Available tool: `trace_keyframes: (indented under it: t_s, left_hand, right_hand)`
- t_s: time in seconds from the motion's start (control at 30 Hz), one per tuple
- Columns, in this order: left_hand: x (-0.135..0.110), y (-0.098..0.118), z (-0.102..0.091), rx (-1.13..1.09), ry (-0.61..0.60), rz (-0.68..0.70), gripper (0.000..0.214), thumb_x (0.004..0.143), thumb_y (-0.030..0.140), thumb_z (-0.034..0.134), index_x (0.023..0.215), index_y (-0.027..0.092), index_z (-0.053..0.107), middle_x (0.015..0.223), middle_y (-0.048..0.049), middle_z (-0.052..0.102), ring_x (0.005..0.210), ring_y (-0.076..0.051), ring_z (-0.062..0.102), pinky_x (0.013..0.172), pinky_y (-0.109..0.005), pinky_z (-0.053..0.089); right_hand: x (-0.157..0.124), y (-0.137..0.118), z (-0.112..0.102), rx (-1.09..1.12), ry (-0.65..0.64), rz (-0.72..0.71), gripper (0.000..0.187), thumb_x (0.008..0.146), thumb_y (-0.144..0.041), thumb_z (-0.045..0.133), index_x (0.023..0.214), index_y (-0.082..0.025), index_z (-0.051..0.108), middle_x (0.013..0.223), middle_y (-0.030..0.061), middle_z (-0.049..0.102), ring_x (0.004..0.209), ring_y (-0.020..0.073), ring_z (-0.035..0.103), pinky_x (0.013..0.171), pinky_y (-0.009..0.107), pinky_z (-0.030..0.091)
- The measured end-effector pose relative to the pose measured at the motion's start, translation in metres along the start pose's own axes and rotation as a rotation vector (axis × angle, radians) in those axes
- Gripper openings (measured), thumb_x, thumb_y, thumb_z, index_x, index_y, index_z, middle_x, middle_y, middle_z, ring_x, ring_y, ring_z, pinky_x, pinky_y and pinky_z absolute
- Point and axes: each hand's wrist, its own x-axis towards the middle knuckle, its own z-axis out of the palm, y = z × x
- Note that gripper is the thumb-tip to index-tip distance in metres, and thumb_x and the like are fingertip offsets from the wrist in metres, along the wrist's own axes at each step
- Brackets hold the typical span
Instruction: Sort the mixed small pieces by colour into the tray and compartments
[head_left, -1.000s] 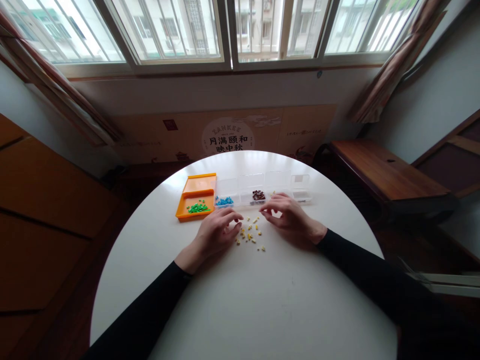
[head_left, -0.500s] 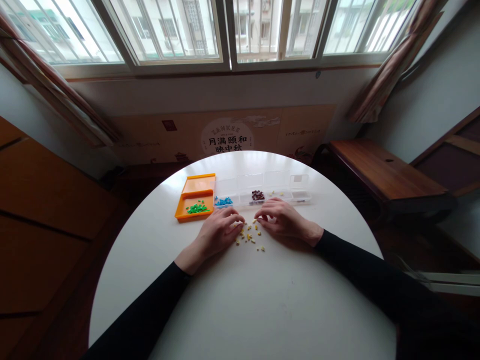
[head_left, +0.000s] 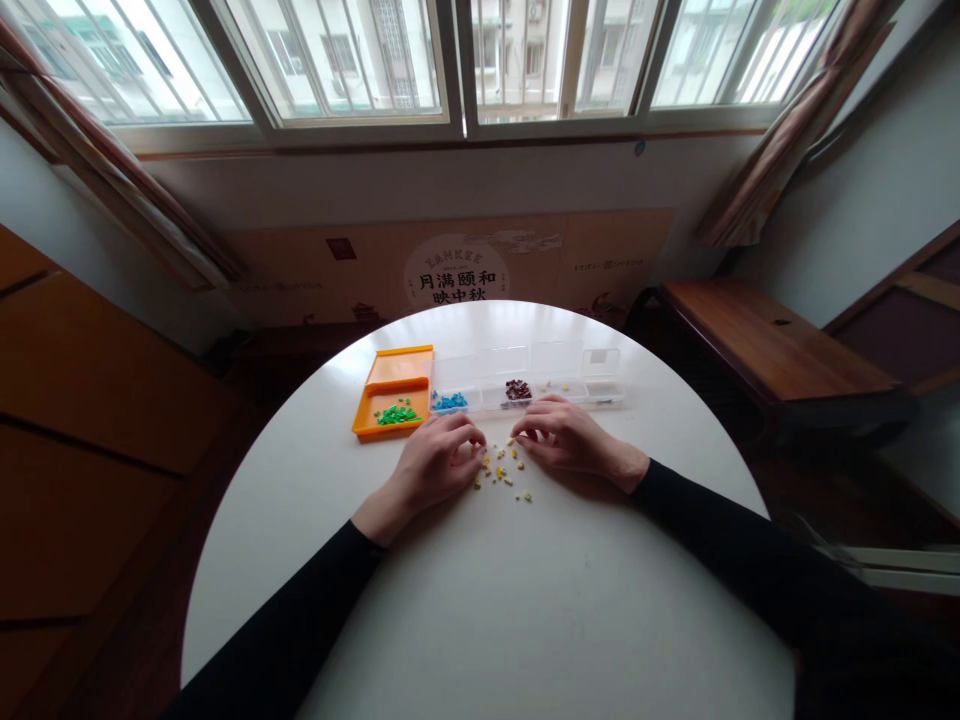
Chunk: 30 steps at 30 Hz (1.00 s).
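Several small yellow and cream pieces, like tiny building blocks (head_left: 500,471), lie loose on the white round table (head_left: 480,610). At their left edge rests my left hand (head_left: 442,460), its thumb and forefinger brought together; whatever is between them is too small to make out. From the right, my right hand (head_left: 566,440) has its fingertips pinched at a pale yellow piece (head_left: 511,441). Just beyond the hands stands a clear compartment box (head_left: 491,397) with lids raised. It holds blue pieces (head_left: 450,402), dark brown pieces (head_left: 517,390) and a few yellow ones (head_left: 555,386).
An orange open case (head_left: 360,432) with green pieces (head_left: 398,414) sits left of the clear box. Past the table are a printed cardboard panel (head_left: 375,265) under the windows and a wooden bench (head_left: 780,340) at right.
Both hands stay almost in place, with only slight finger movement at the left hand. The whole view has shifted a little.
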Motion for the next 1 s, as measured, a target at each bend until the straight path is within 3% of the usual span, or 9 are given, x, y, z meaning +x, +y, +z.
trace_keyframes:
  t_s: [0.27, 0.5, 0.83, 1.0]
  left_hand:
    - [-0.001, -0.002, 0.000, 0.000, 0.015, 0.004, 0.007, 0.099, 0.023, 0.073, 0.092, 0.024, 0.074, 0.095, -0.0028, 0.076, 0.090, -0.021, 0.072, 0.087, -0.036, 0.054]
    - [0.000, 0.004, 0.004, -0.146, 0.104, -0.026, 0.005, 0.101, 0.020, 0.072, 0.098, 0.023, 0.075, 0.093, -0.0010, 0.078, 0.072, -0.015, 0.067, 0.082, -0.034, 0.054]
    - [0.000, 0.006, 0.012, -0.203, 0.150, -0.012, 0.003, 0.102, 0.025, 0.077, 0.103, 0.024, 0.080, 0.097, -0.0027, 0.084, 0.081, -0.019, 0.076, 0.084, -0.035, 0.057]
    - [0.000, 0.008, 0.014, -0.236, 0.164, -0.015, 0.004, 0.102, 0.025, 0.078, 0.104, 0.025, 0.081, 0.098, -0.0035, 0.084, 0.088, -0.021, 0.078, 0.084, -0.035, 0.059]
  right_hand:
    - [0.000, -0.002, -0.001, -0.011, 0.010, -0.015, 0.013, 0.097, -0.015, 0.073, 0.101, -0.025, 0.078, 0.081, -0.0011, 0.075, 0.079, 0.0183, 0.067, 0.094, 0.036, 0.050]
    - [0.006, -0.012, -0.001, 0.010, 0.057, -0.097, 0.004, 0.102, -0.022, 0.073, 0.100, -0.025, 0.076, 0.082, -0.0011, 0.076, 0.078, 0.0171, 0.069, 0.091, 0.035, 0.050]
    - [0.007, -0.015, 0.009, 0.049, 0.107, -0.098, 0.006, 0.105, -0.025, 0.074, 0.110, -0.026, 0.077, 0.083, -0.0018, 0.077, 0.077, 0.0166, 0.072, 0.093, 0.036, 0.052]
    - [0.007, -0.014, 0.011, 0.047, 0.109, -0.086, 0.005, 0.106, -0.026, 0.073, 0.103, -0.025, 0.077, 0.082, -0.0015, 0.077, 0.076, 0.0165, 0.071, 0.092, 0.036, 0.051]
